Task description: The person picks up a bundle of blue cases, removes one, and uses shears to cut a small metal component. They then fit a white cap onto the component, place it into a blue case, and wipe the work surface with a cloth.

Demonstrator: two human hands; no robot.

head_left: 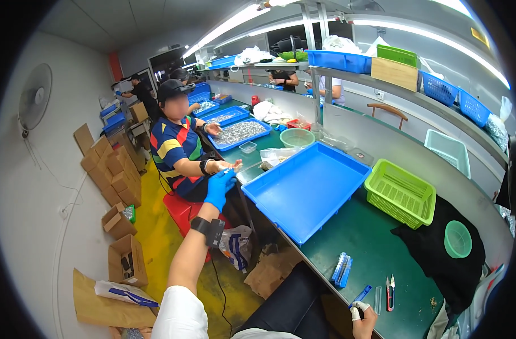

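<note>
My left hand (220,189), in a blue glove with a black band on the wrist, is stretched out to the left of the bench. It meets the outstretched hand (230,165) of a seated co-worker in a striped shirt; whether anything passes between the two hands is hidden. My right hand (362,316), with white finger covers, rests at the near edge of the green bench (371,237). Its fingertips are at the near end of a thin blue strip (361,295). A large empty blue tray (303,189) lies on the bench ahead of me.
A green basket (399,192) sits right of the tray, and a small green bowl (457,239) rests on black cloth. Blue strips (341,268) and snips (389,292) lie near my right hand. Cardboard boxes (114,169) line the yellow floor. More people work further along.
</note>
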